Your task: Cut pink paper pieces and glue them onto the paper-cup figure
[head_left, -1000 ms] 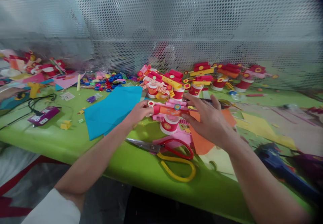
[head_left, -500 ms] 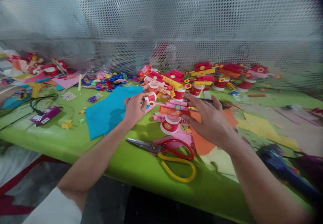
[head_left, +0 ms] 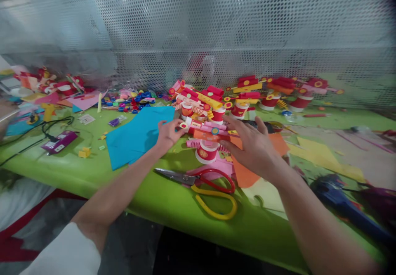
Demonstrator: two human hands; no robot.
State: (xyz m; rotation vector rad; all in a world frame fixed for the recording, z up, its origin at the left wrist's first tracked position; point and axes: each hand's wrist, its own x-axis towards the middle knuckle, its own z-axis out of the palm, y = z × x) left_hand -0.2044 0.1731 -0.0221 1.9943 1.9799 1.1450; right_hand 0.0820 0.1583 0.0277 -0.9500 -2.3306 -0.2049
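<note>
In front of me a paper-cup craft (head_left: 206,152) stands on the green table. It is a red and white cup with pink pleated paper at its sides and orange and pink paper rolls on top. My left hand (head_left: 169,135) pinches a small pale paper disc with a red centre (head_left: 183,125), at the left end of the pink rolls. My right hand (head_left: 254,143) curves round the right end of the same craft, thumb in front and fingers behind. Its fingertips are partly hidden. Scissors (head_left: 187,179) with one red and one yellow handle lie just below the craft.
Several similar cup crafts (head_left: 239,110) line the back by a perforated metal screen (head_left: 173,23). Blue paper (head_left: 136,132) lies left, orange paper (head_left: 246,171) right. A purple power strip (head_left: 59,142) with cables and a dark blue tool (head_left: 343,205) flank the work. Another person's hand shows far left.
My left hand has shifted slightly right toward the craft, bringing the red-centred disc to the rolls' left end. My right hand stays round the craft's right end. The view has shifted slightly.
</note>
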